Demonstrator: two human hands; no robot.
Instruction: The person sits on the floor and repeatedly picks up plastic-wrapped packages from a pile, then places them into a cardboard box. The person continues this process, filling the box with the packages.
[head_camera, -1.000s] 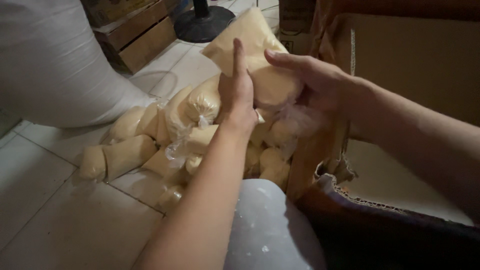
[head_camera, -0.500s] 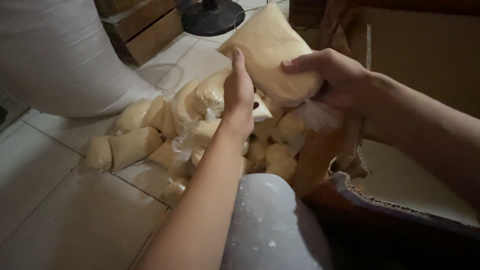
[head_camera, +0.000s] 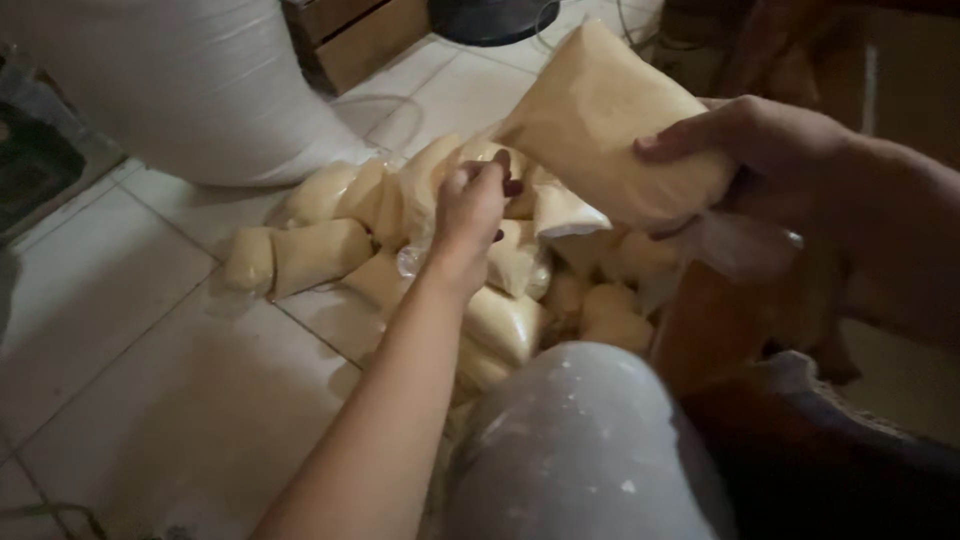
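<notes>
My right hand (head_camera: 760, 150) grips a clear plastic bag filled with pale yellow powder (head_camera: 610, 125), held tilted above a heap of similar filled bags (head_camera: 400, 240) on the tiled floor. The loose empty end of the held bag hangs below my right palm. My left hand (head_camera: 475, 205) is just left of the held bag's lower corner, fingers curled together, hovering over the heap; whether it pinches any plastic is unclear.
A large white woven sack (head_camera: 200, 80) stands at the upper left. Wooden crates (head_camera: 350, 35) and a dark round base (head_camera: 490, 15) are behind it. My knee in light, speckled fabric (head_camera: 580, 450) is at the bottom. A brown cardboard box (head_camera: 890, 60) sits on the right.
My left hand has come off the held bag's side and curled its fingers lower down. My right hand has tilted the bag further to the left.
</notes>
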